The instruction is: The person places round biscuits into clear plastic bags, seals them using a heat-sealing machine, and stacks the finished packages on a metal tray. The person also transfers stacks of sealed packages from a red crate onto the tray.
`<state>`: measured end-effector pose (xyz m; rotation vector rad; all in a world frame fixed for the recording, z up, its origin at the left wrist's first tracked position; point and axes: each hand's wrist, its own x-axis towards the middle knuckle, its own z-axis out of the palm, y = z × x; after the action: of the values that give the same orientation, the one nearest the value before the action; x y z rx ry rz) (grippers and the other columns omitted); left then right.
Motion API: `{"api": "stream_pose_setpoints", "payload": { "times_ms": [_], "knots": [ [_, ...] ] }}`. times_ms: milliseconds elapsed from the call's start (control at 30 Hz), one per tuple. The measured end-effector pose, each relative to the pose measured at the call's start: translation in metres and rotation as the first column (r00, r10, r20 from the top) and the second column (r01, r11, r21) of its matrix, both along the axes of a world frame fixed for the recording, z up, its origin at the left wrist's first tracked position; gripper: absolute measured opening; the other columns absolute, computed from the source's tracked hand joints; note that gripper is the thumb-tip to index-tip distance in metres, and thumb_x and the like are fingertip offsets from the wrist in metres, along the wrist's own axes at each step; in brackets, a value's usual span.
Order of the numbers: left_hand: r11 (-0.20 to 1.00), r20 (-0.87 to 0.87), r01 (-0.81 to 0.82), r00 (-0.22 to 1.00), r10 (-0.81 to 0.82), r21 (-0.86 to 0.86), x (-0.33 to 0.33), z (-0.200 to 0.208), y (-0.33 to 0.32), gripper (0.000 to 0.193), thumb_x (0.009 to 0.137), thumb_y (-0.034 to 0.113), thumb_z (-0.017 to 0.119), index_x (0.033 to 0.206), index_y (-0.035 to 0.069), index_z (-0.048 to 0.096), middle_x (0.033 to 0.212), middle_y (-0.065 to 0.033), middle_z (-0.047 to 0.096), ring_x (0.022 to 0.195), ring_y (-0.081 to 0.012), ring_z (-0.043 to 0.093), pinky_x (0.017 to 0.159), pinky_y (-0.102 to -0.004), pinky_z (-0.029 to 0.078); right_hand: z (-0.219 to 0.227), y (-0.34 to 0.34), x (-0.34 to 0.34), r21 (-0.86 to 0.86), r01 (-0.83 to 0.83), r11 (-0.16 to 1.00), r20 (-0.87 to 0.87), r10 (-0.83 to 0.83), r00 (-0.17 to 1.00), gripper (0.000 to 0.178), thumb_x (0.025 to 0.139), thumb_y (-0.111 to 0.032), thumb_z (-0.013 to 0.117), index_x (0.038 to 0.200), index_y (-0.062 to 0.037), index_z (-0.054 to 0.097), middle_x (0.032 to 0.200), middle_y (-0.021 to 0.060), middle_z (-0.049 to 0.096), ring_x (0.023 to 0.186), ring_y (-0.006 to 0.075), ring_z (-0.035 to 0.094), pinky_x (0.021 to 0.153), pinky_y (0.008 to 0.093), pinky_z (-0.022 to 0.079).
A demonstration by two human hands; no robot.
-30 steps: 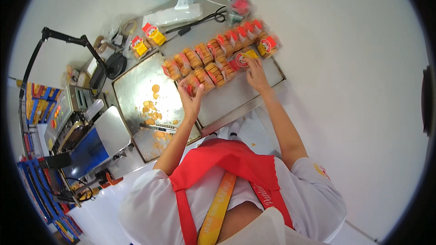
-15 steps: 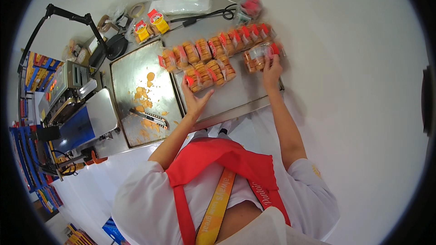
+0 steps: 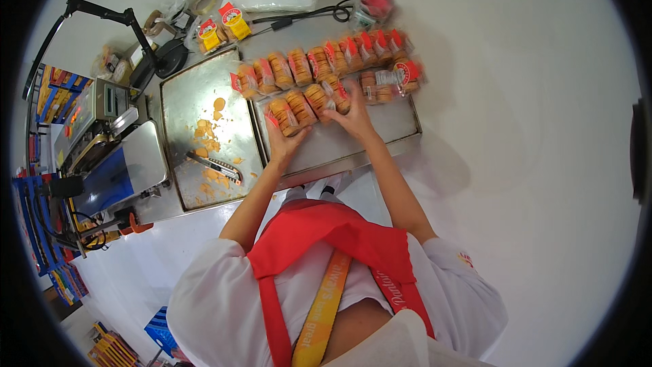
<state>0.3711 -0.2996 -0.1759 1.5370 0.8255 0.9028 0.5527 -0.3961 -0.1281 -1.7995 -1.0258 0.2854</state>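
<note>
Got a flat, rectangular silvery metal tray (image 3: 395,118) here — and on it, a short row of clear-plastic packs of round, golden-brown biscuits (image 3: 299,106), with left hand (image 3: 284,144) and right hand (image 3: 355,121) gripping opposite ends.

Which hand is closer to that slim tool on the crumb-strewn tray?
Left: the left hand is right of the slim tool, at the left end of the front row of cookie packs; the right hand is farther right, along the same row.
</note>
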Motion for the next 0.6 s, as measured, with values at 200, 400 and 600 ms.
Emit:
{"api": "stream_pose_setpoints", "payload": {
  "times_ms": [200, 400, 600],
  "knots": [
    [0.988, -0.163, 0.082, 0.985, -0.061, 0.128, -0.005, 0.012, -0.022, 0.111, 0.060, 0.019, 0.088, 0.142, -0.001, 0.015, 0.132, -0.0159, 0.037, 0.125, -0.0278, 0.038, 0.105, -0.0369, 0.033, -0.025, -0.026, 0.005, -0.172, -0.112, 0.979, -0.183, 0.080, 0.980, 0.074, 0.077, -0.041, 0.072, 0.131, -0.0011, 0.041, 0.116, 0.0218, 0.058, 0.109, 0.0320, 0.057, 0.091, 0.0368, 0.044],
    [0.986, -0.194, 0.015, 0.981, 0.017, 0.163, 0.037, 0.014, -0.044, 0.117, 0.053, 0.021, 0.090, 0.142, -0.002, 0.017, 0.131, -0.0184, 0.036, 0.123, -0.0319, 0.038, 0.105, -0.0382, 0.032, -0.018, -0.056, 0.030, -0.017, -0.044, 0.999, -0.224, 0.040, 0.974, 0.060, 0.083, -0.039, 0.066, 0.126, -0.0005, 0.048, 0.112, 0.0185, 0.060, 0.100, 0.0307, 0.061, 0.086, 0.0373, 0.048],
    [0.978, -0.271, 0.005, 0.961, 0.053, 0.208, 0.039, 0.019, -0.036, 0.120, 0.052, 0.024, 0.090, 0.142, -0.002, 0.016, 0.136, -0.0196, 0.029, 0.128, -0.0346, 0.032, 0.109, -0.0398, 0.028, -0.043, -0.064, 0.059, -0.129, 0.531, 0.837, -0.727, -0.444, 0.524, 0.049, 0.089, -0.039, 0.060, 0.109, 0.0049, 0.054, 0.094, 0.0111, 0.061, 0.086, 0.0237, 0.060, 0.078, 0.0361, 0.048]
  ]
}}
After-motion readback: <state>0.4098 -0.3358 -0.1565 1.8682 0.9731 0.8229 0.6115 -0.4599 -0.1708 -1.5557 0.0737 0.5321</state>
